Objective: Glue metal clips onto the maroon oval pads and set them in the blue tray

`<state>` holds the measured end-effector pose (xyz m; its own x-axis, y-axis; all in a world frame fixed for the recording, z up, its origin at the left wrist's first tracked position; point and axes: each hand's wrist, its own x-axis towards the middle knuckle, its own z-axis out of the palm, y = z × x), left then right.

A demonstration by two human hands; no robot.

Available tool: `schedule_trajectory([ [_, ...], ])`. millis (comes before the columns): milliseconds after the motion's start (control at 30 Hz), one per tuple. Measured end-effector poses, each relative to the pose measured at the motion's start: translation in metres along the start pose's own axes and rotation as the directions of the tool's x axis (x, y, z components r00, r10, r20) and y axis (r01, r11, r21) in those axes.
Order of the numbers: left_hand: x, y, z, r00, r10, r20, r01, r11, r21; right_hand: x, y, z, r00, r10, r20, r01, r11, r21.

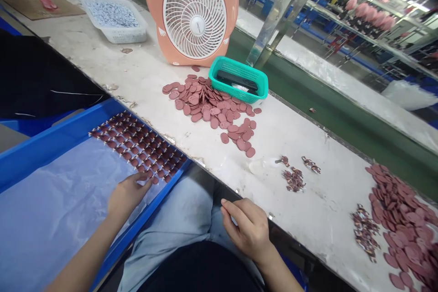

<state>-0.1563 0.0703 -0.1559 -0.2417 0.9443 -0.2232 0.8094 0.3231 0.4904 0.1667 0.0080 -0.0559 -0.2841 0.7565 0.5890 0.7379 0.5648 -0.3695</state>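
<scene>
My left hand [127,195] is over the blue tray [65,146], its thumb and finger closed on a reddish-brown oval disc [155,180] at the near end of the rows. Neat rows of such discs with small pale-tipped dark bits [137,139] cover the tray's far side, on a whitish-blue sheet [58,210]. My right hand [247,229] hovers above my lap by the table edge, fingers loosely bent, a small gap at the tips, nothing visible in them. A loose pile of reddish-brown oval discs [205,105] lies on the table ahead.
Beyond the discs stand a green basket [260,83] with dark items and an orange animal-shaped fan [155,9]. A small clear bottle [262,164] lies near small brown bits [293,179]. More discs [407,219] spread at right. A white tub [128,34] stands far left.
</scene>
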Motion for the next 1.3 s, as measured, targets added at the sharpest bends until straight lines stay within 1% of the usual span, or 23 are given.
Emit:
schedule_trajectory([
  [67, -0.007, 0.018, -0.006, 0.989, 0.055, -0.135, -0.063, 0.997, -0.052, -0.001, 0.01, -0.007, 0.992, 0.08, -0.103, -0.084, 0.996, -0.036],
  [100, -0.011, 0.032, -0.008, 0.974, 0.1, -0.202, -0.118, 0.99, -0.08, -0.001, 0.016, -0.011, 0.976, 0.133, -0.17, -0.145, 0.988, -0.058],
  [167, -0.016, 0.067, -0.014, 0.929, 0.216, -0.299, -0.26, 0.959, -0.115, 0.001, 0.029, -0.018, 0.927, 0.239, -0.29, -0.276, 0.957, -0.093],
  [200, -0.017, 0.088, -0.016, 0.903, 0.281, -0.326, -0.333, 0.935, -0.118, 0.003, 0.036, -0.021, 0.902, 0.293, -0.318, -0.34, 0.935, -0.103],
  [233, -0.015, 0.111, -0.018, 0.865, 0.366, -0.343, -0.426, 0.897, -0.116, 0.006, 0.042, -0.023, 0.881, 0.353, -0.316, -0.404, 0.908, -0.11],
  [267, -0.012, 0.133, -0.02, 0.784, 0.523, -0.333, -0.576, 0.813, -0.079, 0.009, 0.047, -0.023, 0.863, 0.414, -0.291, -0.462, 0.879, -0.116],
  [300, -0.008, 0.154, -0.021, 0.695, 0.66, -0.285, -0.696, 0.717, -0.037, 0.013, 0.051, -0.023, 0.846, 0.47, -0.253, -0.51, 0.852, -0.123],
  [333, -0.004, 0.173, -0.021, 0.639, 0.739, -0.213, -0.759, 0.651, -0.016, 0.016, 0.055, -0.022, 0.831, 0.514, -0.21, -0.545, 0.829, -0.128],
  [367, 0.0, 0.189, -0.021, 0.613, 0.772, -0.169, -0.785, 0.62, -0.018, 0.019, 0.058, -0.021, 0.82, 0.545, -0.173, -0.568, 0.813, -0.13],
  [400, 0.004, 0.2, -0.02, 0.601, 0.787, -0.142, -0.796, 0.605, -0.019, 0.022, 0.059, -0.02, 0.816, 0.559, -0.146, -0.576, 0.808, -0.126],
  [433, 0.006, 0.207, -0.019, 0.605, 0.787, -0.121, -0.795, 0.607, -0.025, 0.024, 0.06, -0.019, 0.82, 0.558, -0.13, -0.571, 0.813, -0.114],
  [500, 0.006, 0.212, -0.016, 0.635, 0.764, -0.112, -0.771, 0.635, -0.041, 0.026, 0.059, -0.018, 0.828, 0.55, -0.109, -0.559, 0.826, -0.074],
  [667, -0.008, 0.208, -0.02, 0.736, 0.669, -0.104, -0.677, 0.723, -0.139, 0.022, 0.046, -0.022, 0.822, 0.564, -0.075, -0.558, 0.825, 0.089],
  [767, -0.011, 0.214, -0.028, 0.782, 0.619, -0.065, -0.613, 0.747, -0.257, 0.016, 0.038, -0.021, 0.811, 0.581, -0.065, -0.557, 0.802, 0.218],
  [867, -0.018, 0.221, -0.035, 0.832, 0.554, -0.023, -0.507, 0.744, -0.436, 0.012, 0.03, -0.015, 0.797, 0.6, -0.069, -0.531, 0.751, 0.391],
  [933, -0.03, 0.222, -0.037, 0.855, 0.517, 0.032, -0.399, 0.697, -0.595, 0.012, 0.024, -0.01, 0.789, 0.612, -0.053, -0.5, 0.691, 0.522],
  [1033, -0.057, 0.216, -0.036, 0.857, 0.49, 0.16, -0.179, 0.574, -0.799, 0.016, 0.011, -0.007, 0.791, 0.61, 0.045, -0.473, 0.564, 0.677],
  [1100, -0.076, 0.207, -0.034, 0.853, 0.468, 0.232, -0.038, 0.498, -0.866, 0.018, 0.001, -0.008, 0.794, 0.593, 0.131, -0.475, 0.472, 0.742],
  [1167, -0.092, 0.195, -0.03, 0.852, 0.443, 0.28, 0.069, 0.436, -0.897, 0.018, -0.009, -0.008, 0.792, 0.578, 0.197, -0.479, 0.387, 0.788],
  [1200, -0.097, 0.19, -0.029, 0.842, 0.442, 0.308, 0.128, 0.391, -0.912, 0.017, -0.014, -0.007, 0.79, 0.572, 0.221, -0.479, 0.351, 0.805],
  [1300, -0.107, 0.175, -0.023, 0.784, 0.501, 0.367, 0.289, 0.229, -0.93, 0.012, -0.026, -0.003, 0.785, 0.547, 0.291, -0.486, 0.253, 0.837],
])
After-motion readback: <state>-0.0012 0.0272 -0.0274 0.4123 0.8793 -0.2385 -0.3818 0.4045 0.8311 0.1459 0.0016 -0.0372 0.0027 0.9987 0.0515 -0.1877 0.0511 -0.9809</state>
